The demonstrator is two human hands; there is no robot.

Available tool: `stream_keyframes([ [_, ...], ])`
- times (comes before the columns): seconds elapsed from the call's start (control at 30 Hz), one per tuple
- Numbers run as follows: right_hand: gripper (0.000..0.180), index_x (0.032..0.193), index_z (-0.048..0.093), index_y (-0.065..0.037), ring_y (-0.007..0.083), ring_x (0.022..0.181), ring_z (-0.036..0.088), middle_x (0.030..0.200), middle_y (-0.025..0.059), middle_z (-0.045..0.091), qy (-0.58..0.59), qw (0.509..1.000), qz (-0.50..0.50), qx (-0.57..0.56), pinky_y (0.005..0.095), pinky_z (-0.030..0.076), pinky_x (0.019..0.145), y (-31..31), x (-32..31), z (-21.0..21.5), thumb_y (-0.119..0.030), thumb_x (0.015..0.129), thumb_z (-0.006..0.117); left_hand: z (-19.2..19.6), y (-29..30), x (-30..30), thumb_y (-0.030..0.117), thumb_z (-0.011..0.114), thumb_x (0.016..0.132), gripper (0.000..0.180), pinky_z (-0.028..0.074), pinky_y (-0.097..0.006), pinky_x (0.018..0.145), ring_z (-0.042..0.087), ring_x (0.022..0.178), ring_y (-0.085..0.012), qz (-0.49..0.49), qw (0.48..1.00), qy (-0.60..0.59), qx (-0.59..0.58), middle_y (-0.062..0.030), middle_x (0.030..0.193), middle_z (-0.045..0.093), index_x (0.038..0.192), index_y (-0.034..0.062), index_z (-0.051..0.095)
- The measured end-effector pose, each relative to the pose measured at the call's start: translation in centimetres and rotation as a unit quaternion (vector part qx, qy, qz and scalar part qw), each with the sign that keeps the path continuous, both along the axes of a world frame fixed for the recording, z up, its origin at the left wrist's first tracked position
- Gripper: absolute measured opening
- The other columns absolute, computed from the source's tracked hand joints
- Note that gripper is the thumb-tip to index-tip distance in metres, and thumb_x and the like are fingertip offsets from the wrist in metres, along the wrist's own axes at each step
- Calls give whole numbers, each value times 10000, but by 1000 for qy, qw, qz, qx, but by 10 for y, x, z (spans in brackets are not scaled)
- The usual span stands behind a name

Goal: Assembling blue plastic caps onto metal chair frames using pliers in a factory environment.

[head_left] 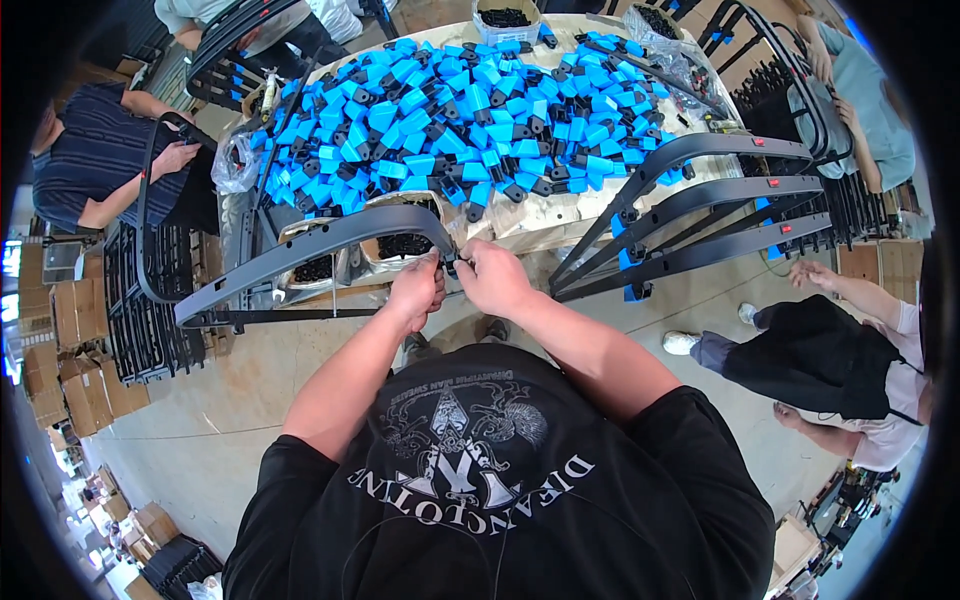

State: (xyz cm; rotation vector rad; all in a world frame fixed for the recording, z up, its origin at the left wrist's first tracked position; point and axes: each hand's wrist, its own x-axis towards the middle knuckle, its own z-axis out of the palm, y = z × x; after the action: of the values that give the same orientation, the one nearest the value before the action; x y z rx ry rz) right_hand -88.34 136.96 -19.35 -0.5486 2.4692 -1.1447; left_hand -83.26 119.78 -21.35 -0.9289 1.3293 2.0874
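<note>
A black curved tubular frame (330, 238) lies in front of me, its long bar arching from the lower left up to my hands. My right hand (492, 278) is closed at the frame's right end, thumb and fingers pinching around the bend. Just left of it, my left hand (415, 290) is curled below the bar, close against the same end. Whatever its fingers hold is hidden. Behind the frame, open bags of small black parts (405, 245) sit at the table's near edge.
Blue-and-black plastic pieces (430, 120) are heaped over the table (545, 215). More black frames (700, 205) lean at the right. A person (120, 160) stands at the left with a frame, others stand at the far side and right. Cardboard boxes (90, 350) are stacked at the left.
</note>
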Motion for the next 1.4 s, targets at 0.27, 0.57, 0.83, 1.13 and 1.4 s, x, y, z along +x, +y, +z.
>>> stream_keyframes([
  [0.27,216,940,625,10,408,906,674,931,228,684,7,1000,-4,-8,503,530,814,-2,1,-1,-204,907,628,-15,-1,8,233,587,1036,169,383,-258,547,451,600,-99,15,984,138,-109,19,722,486,943,106,526],
  [0.57,251,934,645,11,437,828,670,865,234,673,49,998,-26,-31,519,534,736,0,3,-16,-238,902,645,-14,-3,10,225,645,1007,149,489,-304,588,583,669,-138,37,991,109,-61,-18,792,610,930,101,617],
  [0.83,208,949,630,-2,434,895,667,926,234,681,1,999,-41,-16,515,525,791,-3,7,-7,-201,890,636,-10,1,5,401,471,1076,360,241,-284,461,345,503,-114,31,999,11,16,21,624,398,819,149,466],
  [1.13,217,971,604,1,433,900,661,911,233,672,14,998,-53,-22,518,518,794,0,7,-6,-200,896,637,0,10,1,432,461,1065,407,217,-280,452,296,479,-99,28,999,-5,-25,53,581,343,747,180,423],
  [1.4,211,943,605,5,440,876,662,899,243,670,16,998,-48,-38,515,521,775,2,11,-1,-195,889,649,-15,6,12,212,546,1043,131,342,-268,528,439,584,-112,81,990,117,-21,26,699,486,934,139,548],
])
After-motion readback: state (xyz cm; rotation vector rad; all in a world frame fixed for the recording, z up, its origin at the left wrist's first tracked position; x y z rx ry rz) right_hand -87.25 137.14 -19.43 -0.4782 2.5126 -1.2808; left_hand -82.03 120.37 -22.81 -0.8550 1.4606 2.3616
